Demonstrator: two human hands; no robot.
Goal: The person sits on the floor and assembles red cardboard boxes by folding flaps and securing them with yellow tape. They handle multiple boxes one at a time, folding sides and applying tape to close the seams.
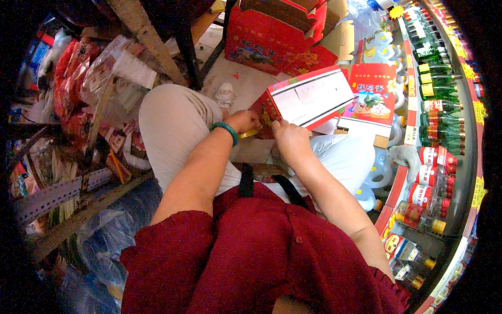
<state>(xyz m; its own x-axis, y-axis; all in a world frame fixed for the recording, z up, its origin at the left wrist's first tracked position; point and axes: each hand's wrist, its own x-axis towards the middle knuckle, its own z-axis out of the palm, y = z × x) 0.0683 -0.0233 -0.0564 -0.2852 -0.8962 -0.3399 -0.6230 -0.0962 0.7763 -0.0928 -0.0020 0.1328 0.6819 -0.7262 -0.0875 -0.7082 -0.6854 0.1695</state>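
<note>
A red cardboard box [312,98] with a large white panel on top lies tilted across my lap, towards my right knee. My right hand [292,138] grips its near left corner, fingers bent over the edge. Beside the box's dark red end is my left hand [243,122], with a green bangle [228,130] on the wrist. Its fingers are curled in close to that end; what they pinch, if anything, is hidden. A red printed carton flap [372,83] with a picture on it spreads out just right of the box.
Large open red cartons [264,39] stand on the floor ahead. Along the right runs a shelf with green bottles [438,86] and red-labelled bottles [426,175]; clear jugs [383,170] stand below. On the left are a wooden frame [144,39], plastic bags [73,78] and a perforated metal bar [65,196].
</note>
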